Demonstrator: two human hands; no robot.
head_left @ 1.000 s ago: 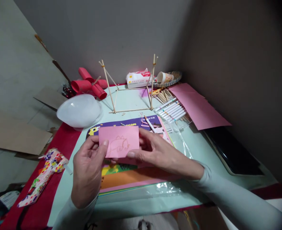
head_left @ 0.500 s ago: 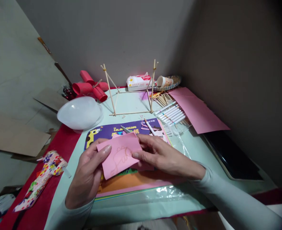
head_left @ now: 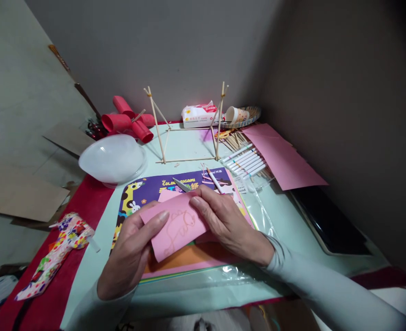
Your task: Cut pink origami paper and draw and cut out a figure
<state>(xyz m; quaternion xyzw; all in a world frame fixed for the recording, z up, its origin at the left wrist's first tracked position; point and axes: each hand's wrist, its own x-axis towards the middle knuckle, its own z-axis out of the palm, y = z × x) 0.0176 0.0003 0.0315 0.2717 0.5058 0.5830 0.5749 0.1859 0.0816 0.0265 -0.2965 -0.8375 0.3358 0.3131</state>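
Both hands hold a small sheet of pink paper (head_left: 173, 225) with an orange outline drawing on it, slightly curved between them. My left hand (head_left: 130, 248) pinches its left side, thumb on top. On the upper right edge, my right hand (head_left: 225, 223) has its thumb and fingers closed. Beneath lies a purple origami paper pack (head_left: 148, 188) with animal pictures. A pointed metal blade (head_left: 181, 185), its other end hidden behind the paper and hand, rests on the pack. A white pencil (head_left: 215, 180) and thin pink strips (head_left: 208, 177) lie close by.
Behind stands a wooden stick frame (head_left: 189, 160). Left are a translucent bowl (head_left: 109, 158), red paper tubes (head_left: 116, 122) and a patterned glue gun (head_left: 60, 253). To the right are white markers (head_left: 242, 161), pink sheets (head_left: 282, 156) and a black flat device (head_left: 327, 225). A tissue pack (head_left: 199, 115) stands at the back.
My right hand has shifted its grip to the paper's upper right edge. The paper has tilted and curved, showing more of the drawing. The view has moved slightly.
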